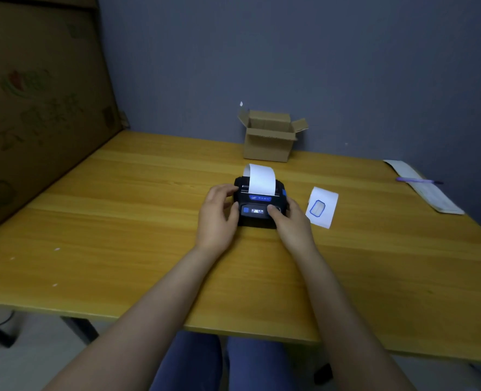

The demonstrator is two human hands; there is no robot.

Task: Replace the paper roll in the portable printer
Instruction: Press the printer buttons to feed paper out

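A small black portable printer [257, 206] with blue trim and a lit display sits on the wooden table [120, 221]. A strip of white paper [260, 179] curls up out of its slot. My left hand [218, 215] grips the printer's left side. My right hand [290, 221] holds the right side, its thumb pressing on the front panel by the display. To the right of the printer lies a white paper roll [322, 207] with a blue core, apart from my hand.
An open cardboard box [269, 136] stands behind the printer near the wall. At the far right edge lie a paper sheet [425, 187] and a purple pen [418, 180]. A large cardboard panel [36, 108] stands along the table's left side.
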